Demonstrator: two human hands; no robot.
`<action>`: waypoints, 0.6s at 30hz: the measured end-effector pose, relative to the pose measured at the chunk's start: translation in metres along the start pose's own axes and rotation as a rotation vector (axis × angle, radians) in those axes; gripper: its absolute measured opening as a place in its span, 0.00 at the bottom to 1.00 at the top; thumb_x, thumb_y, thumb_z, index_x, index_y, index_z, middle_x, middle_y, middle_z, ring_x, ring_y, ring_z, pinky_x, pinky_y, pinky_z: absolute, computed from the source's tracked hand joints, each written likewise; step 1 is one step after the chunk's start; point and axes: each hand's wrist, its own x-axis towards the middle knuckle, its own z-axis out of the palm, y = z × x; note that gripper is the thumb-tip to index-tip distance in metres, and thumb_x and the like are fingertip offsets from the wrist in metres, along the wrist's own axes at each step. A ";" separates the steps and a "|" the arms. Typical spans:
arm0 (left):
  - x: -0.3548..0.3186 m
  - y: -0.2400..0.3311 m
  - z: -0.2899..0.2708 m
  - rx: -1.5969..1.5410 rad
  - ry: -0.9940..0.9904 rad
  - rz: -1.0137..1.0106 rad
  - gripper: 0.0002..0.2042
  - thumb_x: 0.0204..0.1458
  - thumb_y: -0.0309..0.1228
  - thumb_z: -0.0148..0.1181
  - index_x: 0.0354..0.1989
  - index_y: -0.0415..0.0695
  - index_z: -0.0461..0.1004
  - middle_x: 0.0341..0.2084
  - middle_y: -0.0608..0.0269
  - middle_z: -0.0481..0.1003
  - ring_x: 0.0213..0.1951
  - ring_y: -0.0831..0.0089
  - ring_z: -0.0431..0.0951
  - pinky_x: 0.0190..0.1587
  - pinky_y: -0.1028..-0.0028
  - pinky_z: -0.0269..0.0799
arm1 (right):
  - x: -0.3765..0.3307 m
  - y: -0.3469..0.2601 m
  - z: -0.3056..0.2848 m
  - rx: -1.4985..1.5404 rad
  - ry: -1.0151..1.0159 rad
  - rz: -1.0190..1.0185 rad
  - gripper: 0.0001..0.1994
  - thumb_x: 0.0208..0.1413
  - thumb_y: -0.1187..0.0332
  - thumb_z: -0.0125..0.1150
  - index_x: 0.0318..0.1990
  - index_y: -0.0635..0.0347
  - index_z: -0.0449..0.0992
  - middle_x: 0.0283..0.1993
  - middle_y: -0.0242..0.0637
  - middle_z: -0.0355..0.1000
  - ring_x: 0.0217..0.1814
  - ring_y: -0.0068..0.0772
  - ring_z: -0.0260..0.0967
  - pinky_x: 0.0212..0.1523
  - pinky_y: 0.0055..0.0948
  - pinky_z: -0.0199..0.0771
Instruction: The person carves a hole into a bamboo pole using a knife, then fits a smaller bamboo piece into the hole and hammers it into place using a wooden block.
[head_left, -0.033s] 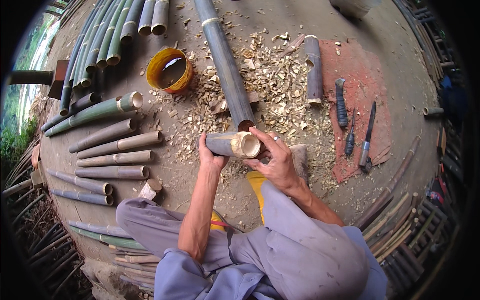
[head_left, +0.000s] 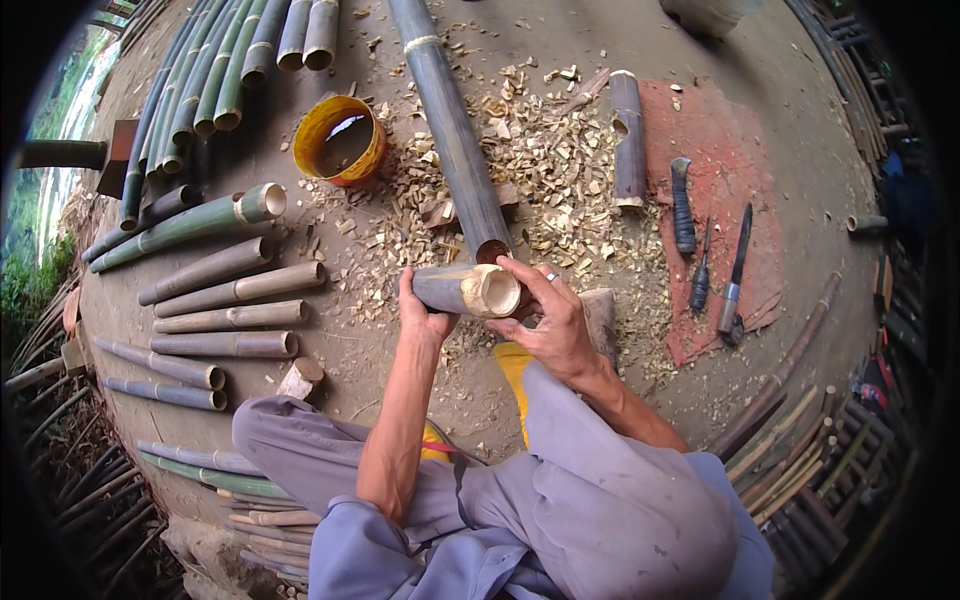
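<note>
Two bare hands have hold of one short bamboo piece (head_left: 440, 288), out in front of the seated person's knees. The left hand (head_left: 428, 318) cups its dark-skinned end from below, thumb up at the side; the right hand (head_left: 556, 328), a ring on one finger, grips the other end, fingertips on the upper edge and thumb underneath. That right end is pared down to pale wood, with a round, hollowed face turned toward us.

Just beyond it is the open end of a long bamboo pole (head_left: 450, 125); from where I stand I can't tell whether the two touch. Pale wood chips (head_left: 565, 195) lie thick on both sides of the pole, and a yellow bucket (head_left: 374, 168) with dark liquid in it stands to the left. Over on the right, a notched bamboo section (head_left: 628, 150) lies beside a worn red sheet (head_left: 745, 130). On the sheet are three tools: a dark-wrapped one (head_left: 682, 208), a slim pointed one (head_left: 700, 285) and a long-bladed knife (head_left: 739, 265). Cut bamboo tubes (head_left: 225, 345) lie roughly side by side on the ground at left, below a thicker green tube (head_left: 185, 235). Yellow footwear (head_left: 513, 375) shows under the greyish trousers (head_left: 630, 490).
</note>
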 end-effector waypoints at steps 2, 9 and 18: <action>-0.004 -0.002 0.002 0.014 0.042 0.039 0.30 0.53 0.55 0.48 0.52 0.40 0.64 0.48 0.49 0.71 0.52 0.51 0.70 0.60 0.51 0.60 | 0.000 0.000 -0.003 -0.063 -0.022 -0.001 0.33 0.40 0.74 0.72 0.57 0.60 0.66 0.45 0.43 0.69 0.41 0.32 0.73 0.38 0.28 0.76; -0.052 -0.028 0.015 0.415 -0.277 0.470 0.30 0.49 0.51 0.56 0.51 0.36 0.64 0.39 0.54 0.73 0.44 0.62 0.74 0.51 0.62 0.69 | -0.056 0.027 -0.017 -0.052 -0.362 0.386 0.38 0.41 0.57 0.70 0.59 0.61 0.61 0.49 0.54 0.69 0.51 0.55 0.68 0.53 0.42 0.68; -0.029 -0.025 -0.007 1.178 -0.110 0.805 0.20 0.50 0.25 0.59 0.53 0.42 0.68 0.27 0.67 0.71 0.29 0.80 0.70 0.32 0.78 0.69 | -0.025 0.080 -0.053 -0.004 0.092 0.545 0.38 0.50 0.44 0.59 0.55 0.73 0.62 0.39 0.53 0.71 0.39 0.41 0.73 0.39 0.34 0.74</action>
